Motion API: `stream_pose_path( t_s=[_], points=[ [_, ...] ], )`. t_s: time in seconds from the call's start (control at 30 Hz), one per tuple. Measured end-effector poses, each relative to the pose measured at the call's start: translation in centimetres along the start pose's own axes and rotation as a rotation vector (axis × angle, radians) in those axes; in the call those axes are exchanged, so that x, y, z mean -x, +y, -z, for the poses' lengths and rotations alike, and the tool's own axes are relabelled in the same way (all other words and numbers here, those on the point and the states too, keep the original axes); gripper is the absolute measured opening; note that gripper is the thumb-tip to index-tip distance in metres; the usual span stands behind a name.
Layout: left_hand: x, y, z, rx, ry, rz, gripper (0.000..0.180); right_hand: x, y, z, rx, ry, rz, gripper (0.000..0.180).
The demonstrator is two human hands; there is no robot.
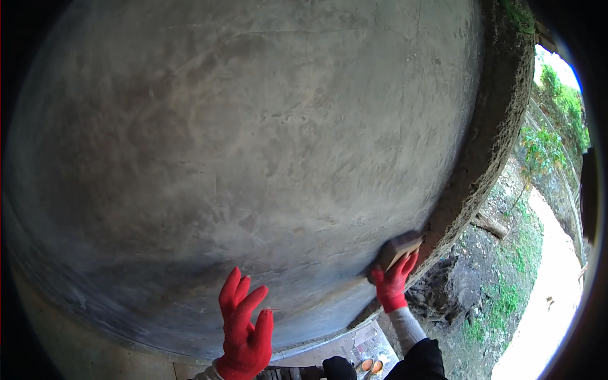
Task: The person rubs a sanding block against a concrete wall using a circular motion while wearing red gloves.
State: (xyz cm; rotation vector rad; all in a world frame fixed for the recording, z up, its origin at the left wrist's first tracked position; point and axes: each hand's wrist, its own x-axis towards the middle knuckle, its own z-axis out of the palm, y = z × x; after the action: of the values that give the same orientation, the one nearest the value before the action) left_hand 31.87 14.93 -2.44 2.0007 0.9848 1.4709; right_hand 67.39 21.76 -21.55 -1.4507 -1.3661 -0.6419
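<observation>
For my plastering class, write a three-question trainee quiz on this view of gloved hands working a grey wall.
1. True or false: the right hand presses a float block against the plastered wall.
2. Where on the wall is the block?
A. near the wall's right edge
B. at its centre
C. at the top
3. Fill in: the left hand, fingers spread, wears a ____ glove.

Key
1. True.
2. A: it sits low, close to the rough right edge, beyond which lie soil and green plants.
3. Red; this hand holds no tool and lies on or close to the wall.
</observation>
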Motion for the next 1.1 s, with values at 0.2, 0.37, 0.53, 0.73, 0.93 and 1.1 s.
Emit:
stream_pose_path(
  t_s=[0.2, 0.37, 0.53, 0.73, 0.93, 1.1],
  points=[
    [-0.4, 0.0, 0.5, -0.060, 0.028, -0.021, 0.036, -18.3, -6.0, 5.1, -0.134, 0.281, -0.128, 0.085],
    [-0.3, 0.1, 0.2, -0.040, 0.021, -0.044, 0.036, -5.2, -6.0, 0.2, -0.102, 0.153, -0.099, 0.099],
    [0.1, 0.8, 0.5, 0.023, 0.017, -0.036, 0.036, 7.6, -4.5, -1.8, -0.034, -0.122, 0.057, 0.114],
    [-0.4, -0.4, 0.3, -0.001, 0.040, -0.067, 0.037, -12.9, -10.4, 3.3, -0.050, 0.161, 0.060, 0.099],
    [-0.4, 0.2, 0.1, 0.022, 0.032, -0.080, 0.037, -1.7, -9.5, -1.1, -0.003, 0.070, 0.074, 0.103],
    [-0.4, 0.6, 0.5, 0.025, 0.046, -0.094, 0.036, 5.4, -9.6, -2.3, -0.045, -0.057, 0.086, 0.117]
  ],
)
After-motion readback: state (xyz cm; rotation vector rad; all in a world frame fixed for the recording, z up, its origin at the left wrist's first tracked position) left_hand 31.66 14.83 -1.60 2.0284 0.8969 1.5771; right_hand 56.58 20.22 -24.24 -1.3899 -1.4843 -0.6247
